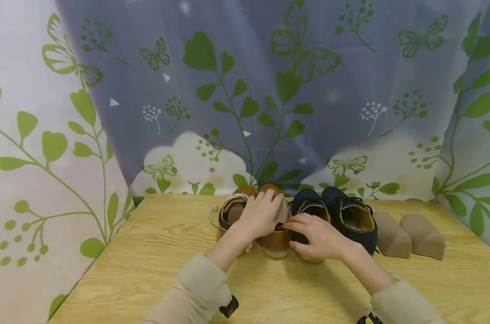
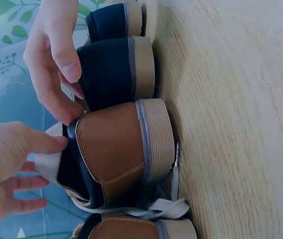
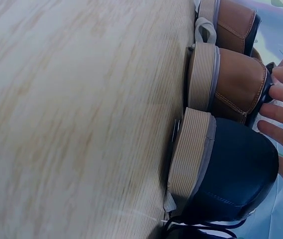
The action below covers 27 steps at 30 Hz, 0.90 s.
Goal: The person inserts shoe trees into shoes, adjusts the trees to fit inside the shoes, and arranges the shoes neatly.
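Observation:
Two brown leather shoes with dark collars and white laces stand side by side. My left hand (image 1: 261, 213) is over the opening of the right-hand brown shoe (image 1: 275, 240). Its thumb and fingers pinch a pale piece (image 2: 49, 162) that sticks up inside that opening; the kind of piece I cannot tell. The thumb tip lies right at the heel collar. My right hand (image 1: 319, 236) reaches in from the right, one fingertip touching the same heel collar, the other fingers spread. Below it is a navy shoe (image 3: 236, 169). The left brown shoe (image 2: 124, 228) is beside my left wrist.
Another navy shoe (image 1: 352, 220) with dark laces stands right of the first. Beyond it, two beige shoe inserts (image 1: 391, 236) lie on the wooden table (image 1: 119, 252). A printed curtain (image 1: 229, 112) with leaves and butterflies hangs close behind the shoes.

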Each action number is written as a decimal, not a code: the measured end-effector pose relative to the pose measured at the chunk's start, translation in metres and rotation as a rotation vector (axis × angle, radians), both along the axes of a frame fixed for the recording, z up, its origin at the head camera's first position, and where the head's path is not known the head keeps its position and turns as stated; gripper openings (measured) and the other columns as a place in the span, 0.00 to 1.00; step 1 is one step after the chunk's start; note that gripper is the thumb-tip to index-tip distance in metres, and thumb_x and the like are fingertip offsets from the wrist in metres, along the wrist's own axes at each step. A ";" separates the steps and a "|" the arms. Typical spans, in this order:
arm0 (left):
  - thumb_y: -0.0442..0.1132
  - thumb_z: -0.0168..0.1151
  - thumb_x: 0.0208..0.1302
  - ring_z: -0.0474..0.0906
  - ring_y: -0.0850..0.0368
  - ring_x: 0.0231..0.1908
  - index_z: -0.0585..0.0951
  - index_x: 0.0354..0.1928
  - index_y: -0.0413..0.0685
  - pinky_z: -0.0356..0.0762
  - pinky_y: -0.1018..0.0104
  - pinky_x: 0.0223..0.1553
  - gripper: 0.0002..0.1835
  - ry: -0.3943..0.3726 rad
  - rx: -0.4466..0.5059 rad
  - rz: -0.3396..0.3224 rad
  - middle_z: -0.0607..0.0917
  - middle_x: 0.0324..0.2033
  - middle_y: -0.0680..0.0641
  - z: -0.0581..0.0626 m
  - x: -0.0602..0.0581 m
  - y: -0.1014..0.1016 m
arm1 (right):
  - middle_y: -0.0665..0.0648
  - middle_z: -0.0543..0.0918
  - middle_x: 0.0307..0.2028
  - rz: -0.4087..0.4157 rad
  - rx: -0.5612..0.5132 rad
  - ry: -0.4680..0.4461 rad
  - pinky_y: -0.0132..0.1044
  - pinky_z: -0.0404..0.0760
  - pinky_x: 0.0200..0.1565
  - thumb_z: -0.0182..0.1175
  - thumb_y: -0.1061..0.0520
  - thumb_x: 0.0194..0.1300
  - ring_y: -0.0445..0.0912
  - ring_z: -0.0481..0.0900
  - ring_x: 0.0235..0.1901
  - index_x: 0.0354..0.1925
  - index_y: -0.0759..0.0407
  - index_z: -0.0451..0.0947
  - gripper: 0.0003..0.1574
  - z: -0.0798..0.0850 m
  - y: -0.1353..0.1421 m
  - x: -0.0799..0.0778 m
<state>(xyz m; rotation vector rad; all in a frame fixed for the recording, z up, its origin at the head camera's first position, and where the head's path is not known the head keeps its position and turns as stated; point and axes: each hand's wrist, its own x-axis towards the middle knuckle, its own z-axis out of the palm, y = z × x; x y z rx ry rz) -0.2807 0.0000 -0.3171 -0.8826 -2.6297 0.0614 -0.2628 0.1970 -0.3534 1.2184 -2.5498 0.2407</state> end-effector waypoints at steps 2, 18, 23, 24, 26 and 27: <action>0.44 0.60 0.62 0.72 0.48 0.49 0.69 0.62 0.47 0.73 0.56 0.43 0.27 -0.006 -0.010 -0.006 0.71 0.54 0.44 0.000 -0.001 0.000 | 0.54 0.76 0.51 -0.002 0.003 -0.004 0.49 0.71 0.51 0.60 0.49 0.61 0.50 0.73 0.51 0.54 0.55 0.76 0.24 0.000 0.000 0.000; 0.45 0.60 0.61 0.75 0.50 0.41 0.74 0.57 0.46 0.75 0.58 0.38 0.23 0.077 -0.066 -0.005 0.74 0.46 0.44 0.000 -0.004 0.006 | 0.55 0.77 0.49 0.022 0.006 0.028 0.48 0.72 0.49 0.61 0.50 0.61 0.50 0.74 0.49 0.52 0.57 0.77 0.22 0.000 -0.001 -0.003; 0.44 0.59 0.62 0.75 0.50 0.40 0.73 0.58 0.44 0.75 0.59 0.37 0.23 0.065 -0.060 0.008 0.73 0.46 0.44 0.000 -0.004 0.006 | 0.54 0.77 0.49 0.021 0.005 0.025 0.47 0.72 0.50 0.60 0.50 0.61 0.50 0.74 0.49 0.52 0.56 0.77 0.22 0.000 -0.002 -0.003; 0.44 0.59 0.62 0.75 0.50 0.40 0.73 0.58 0.44 0.75 0.59 0.37 0.23 0.064 -0.057 0.010 0.73 0.46 0.44 -0.001 -0.004 0.007 | 0.54 0.77 0.49 0.019 0.005 0.024 0.47 0.72 0.50 0.60 0.50 0.61 0.50 0.74 0.49 0.52 0.56 0.77 0.22 0.000 -0.002 -0.003; 0.44 0.59 0.62 0.75 0.50 0.40 0.73 0.58 0.44 0.74 0.59 0.36 0.23 0.063 -0.054 0.015 0.73 0.46 0.44 -0.001 -0.005 0.007 | 0.54 0.77 0.49 0.019 0.004 0.019 0.47 0.72 0.50 0.60 0.50 0.61 0.50 0.74 0.49 0.52 0.56 0.77 0.21 0.000 -0.002 -0.003; 0.44 0.59 0.62 0.75 0.50 0.40 0.73 0.58 0.44 0.74 0.59 0.36 0.23 0.064 -0.054 0.018 0.73 0.46 0.44 -0.001 -0.005 0.007 | 0.54 0.77 0.49 0.019 0.005 0.018 0.47 0.72 0.49 0.60 0.50 0.61 0.50 0.74 0.49 0.52 0.56 0.77 0.21 0.000 -0.003 -0.003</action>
